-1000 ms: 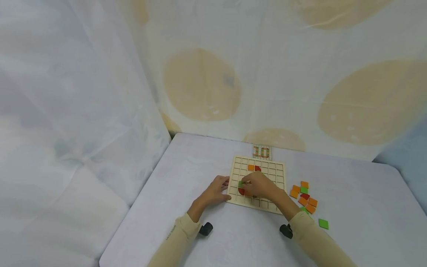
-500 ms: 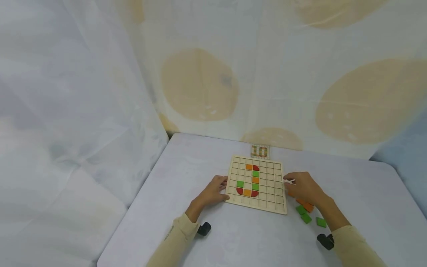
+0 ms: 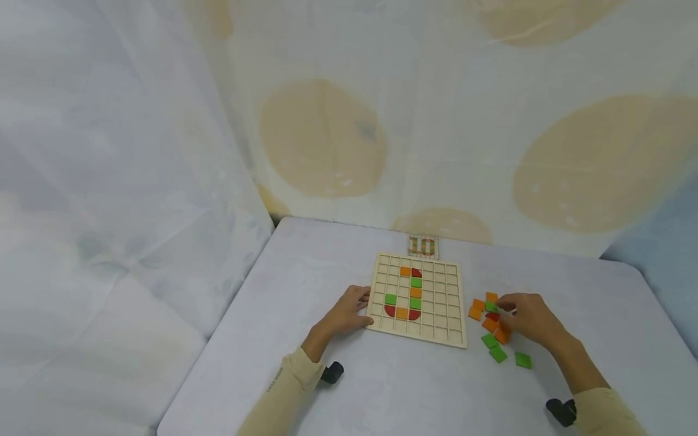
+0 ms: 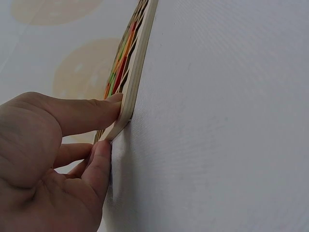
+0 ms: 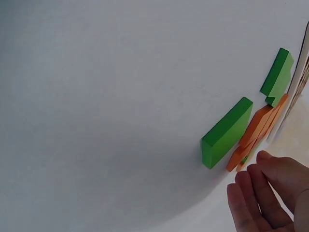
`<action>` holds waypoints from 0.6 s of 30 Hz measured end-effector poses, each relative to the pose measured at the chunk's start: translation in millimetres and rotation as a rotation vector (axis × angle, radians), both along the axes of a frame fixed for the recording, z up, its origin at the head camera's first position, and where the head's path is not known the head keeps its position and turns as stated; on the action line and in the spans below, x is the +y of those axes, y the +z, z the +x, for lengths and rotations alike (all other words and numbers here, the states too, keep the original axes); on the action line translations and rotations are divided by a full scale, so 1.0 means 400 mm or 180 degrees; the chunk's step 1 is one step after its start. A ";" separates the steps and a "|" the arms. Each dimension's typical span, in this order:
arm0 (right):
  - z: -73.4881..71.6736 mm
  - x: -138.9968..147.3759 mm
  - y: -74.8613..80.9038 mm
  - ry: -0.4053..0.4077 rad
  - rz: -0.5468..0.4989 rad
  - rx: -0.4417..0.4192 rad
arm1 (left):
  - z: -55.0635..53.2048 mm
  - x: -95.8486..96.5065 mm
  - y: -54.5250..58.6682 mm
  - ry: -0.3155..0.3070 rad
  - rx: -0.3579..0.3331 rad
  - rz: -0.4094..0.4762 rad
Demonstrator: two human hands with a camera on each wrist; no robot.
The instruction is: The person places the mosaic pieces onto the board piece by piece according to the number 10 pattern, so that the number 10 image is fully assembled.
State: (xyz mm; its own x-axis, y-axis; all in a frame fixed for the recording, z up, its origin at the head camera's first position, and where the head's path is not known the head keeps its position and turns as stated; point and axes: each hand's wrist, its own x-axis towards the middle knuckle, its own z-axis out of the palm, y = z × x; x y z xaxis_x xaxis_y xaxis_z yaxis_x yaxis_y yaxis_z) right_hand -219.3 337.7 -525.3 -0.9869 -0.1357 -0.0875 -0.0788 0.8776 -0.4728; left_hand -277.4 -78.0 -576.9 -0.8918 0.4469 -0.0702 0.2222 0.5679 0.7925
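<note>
My left hand [image 3: 345, 312] holds the left edge of a wooden grid board [image 3: 443, 303]. In the left wrist view its thumb [image 4: 89, 116] lies on the board's corner, with the other fingers along the edge. Orange, green and red tiles form a hook-shaped figure on the grid, among them a green tile [image 3: 390, 299] at its left end. Right of the board, my right hand [image 3: 530, 313] has its fingertips at a green tile [image 3: 491, 306] in a loose pile. In the right wrist view its fingers are bent, thumb close to them.
Several loose orange tiles [image 3: 475, 309] lie by the board's right side, with a lone green tile [image 3: 523, 360] nearer the front. Behind the board is a small pattern card [image 3: 423, 246]. Patterned cloth walls [image 3: 327, 145] stand along the back and left of the table.
My right hand has left the board, where a green tile now shows at the hook's left end, and moved right to the loose tiles. The left hand has stayed at the board's edge.
</note>
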 end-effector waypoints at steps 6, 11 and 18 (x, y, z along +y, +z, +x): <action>0.005 0.019 0.001 -0.0047 0.0018 -0.0228 | -0.001 -0.001 0.006 -0.0021 0.0006 0.0009; 0.014 0.024 -0.005 -0.0023 0.0012 -0.0225 | 0.002 -0.002 0.005 -0.0028 0.0016 0.0025; 0.022 0.029 -0.014 0.0032 0.0036 -0.0182 | 0.003 0.000 -0.001 -0.0021 0.0009 0.0042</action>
State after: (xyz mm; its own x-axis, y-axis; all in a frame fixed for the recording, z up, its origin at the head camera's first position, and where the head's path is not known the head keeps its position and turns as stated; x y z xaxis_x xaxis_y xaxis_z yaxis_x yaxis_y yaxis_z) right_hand -210.3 349.2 -530.8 -0.9788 -0.1442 -0.1451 -0.0608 0.8822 -0.4670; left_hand -276.2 -78.0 -577.2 -0.8890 0.4537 -0.0618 0.2282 0.5560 0.7992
